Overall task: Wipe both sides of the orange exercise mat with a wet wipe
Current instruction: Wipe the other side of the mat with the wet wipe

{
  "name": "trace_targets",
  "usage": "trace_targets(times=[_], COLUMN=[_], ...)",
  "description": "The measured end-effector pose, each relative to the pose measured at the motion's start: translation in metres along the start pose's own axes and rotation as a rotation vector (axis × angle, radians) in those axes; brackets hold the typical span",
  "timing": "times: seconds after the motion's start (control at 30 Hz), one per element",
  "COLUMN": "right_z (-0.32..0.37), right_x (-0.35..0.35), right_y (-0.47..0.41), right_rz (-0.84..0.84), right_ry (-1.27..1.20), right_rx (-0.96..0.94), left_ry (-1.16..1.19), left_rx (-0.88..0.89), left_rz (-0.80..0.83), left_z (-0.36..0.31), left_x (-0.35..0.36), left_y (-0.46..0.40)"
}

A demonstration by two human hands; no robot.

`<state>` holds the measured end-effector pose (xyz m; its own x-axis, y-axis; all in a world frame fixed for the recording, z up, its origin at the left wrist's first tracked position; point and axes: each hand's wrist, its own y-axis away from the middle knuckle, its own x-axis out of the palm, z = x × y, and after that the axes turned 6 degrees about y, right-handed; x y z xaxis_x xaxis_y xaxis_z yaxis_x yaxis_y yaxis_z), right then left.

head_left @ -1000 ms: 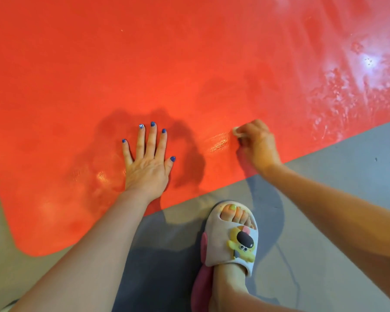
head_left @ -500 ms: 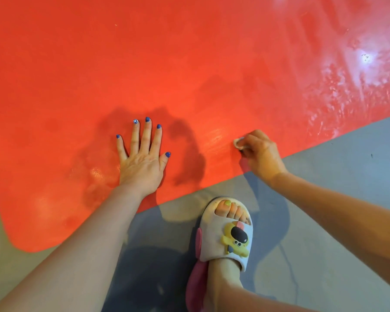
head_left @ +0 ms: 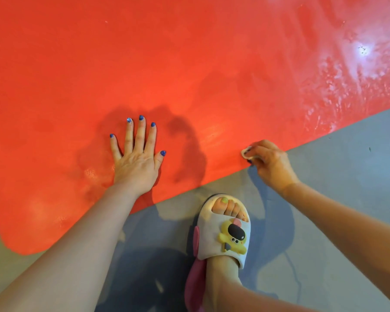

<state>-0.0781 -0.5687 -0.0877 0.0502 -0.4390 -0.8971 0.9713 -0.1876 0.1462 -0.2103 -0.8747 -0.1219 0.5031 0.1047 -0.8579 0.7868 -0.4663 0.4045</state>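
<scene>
Pressing one orange mat (head_left: 189, 64), left hand (head_left: 136, 163) lies flat; right hand (head_left: 269, 165) pinches one wipe (head_left: 245, 152)

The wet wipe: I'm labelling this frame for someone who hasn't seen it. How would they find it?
Start at the big orange mat and follow its near edge rightward to the right hand. The wet wipe is the small white wad pinched in those fingertips at that edge, the only white thing touching the mat.
</scene>
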Motion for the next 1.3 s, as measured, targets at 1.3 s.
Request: trace_targets(times=[1.3], right_z=[0.019], right_x=[-0.055], right_y=[-0.014], right_rz=[0.079], right_ry=[0.626], right_rx=[-0.254], left_ry=[-0.414], left_rx=[0.354], left_rz=[0.266], left_z=[-0.084], left_x=[-0.124], left_y=[0.084])
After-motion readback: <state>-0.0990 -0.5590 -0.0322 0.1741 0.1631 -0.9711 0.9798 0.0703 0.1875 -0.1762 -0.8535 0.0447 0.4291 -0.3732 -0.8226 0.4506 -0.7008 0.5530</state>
